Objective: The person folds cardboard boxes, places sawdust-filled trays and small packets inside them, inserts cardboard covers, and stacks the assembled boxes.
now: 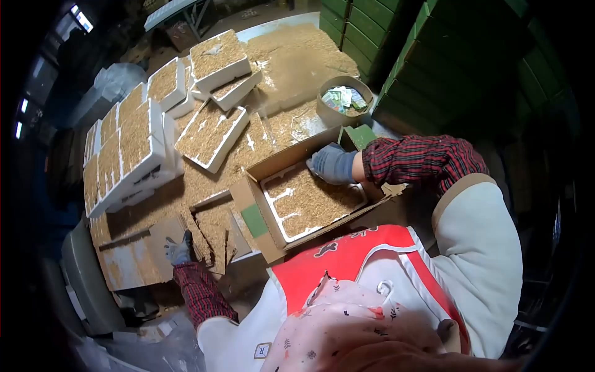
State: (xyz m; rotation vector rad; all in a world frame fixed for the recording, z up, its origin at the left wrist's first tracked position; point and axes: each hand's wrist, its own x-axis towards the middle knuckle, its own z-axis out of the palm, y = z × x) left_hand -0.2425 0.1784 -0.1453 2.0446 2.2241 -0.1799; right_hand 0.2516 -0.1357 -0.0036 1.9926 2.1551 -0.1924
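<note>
My right hand (pixel 333 164), in a blue-grey glove, reaches into an open cardboard box (pixel 259 208) in front of me. Its fingers curl down at the far side of a white foam tray (pixel 291 237) filled with wood shavings (pixel 313 201); the fingertips are hidden. The tray sits inside the box, with white foam parts showing through the shavings. My left hand (pixel 178 250), also gloved, rests with thumb and fingers apart on a brown cardboard piece (pixel 162 234) at the left table edge. Torn cardboard flaps (pixel 215 247) stand beside it.
Stacked foam trays (pixel 127 155) of shavings stand at left, and more trays (pixel 217 59) lie further back. A round tub (pixel 328 115) holding small printed packets is beyond the box. Green boxes (pixel 409 74) are piled at right. A grey bin (pixel 87 279) stands at lower left.
</note>
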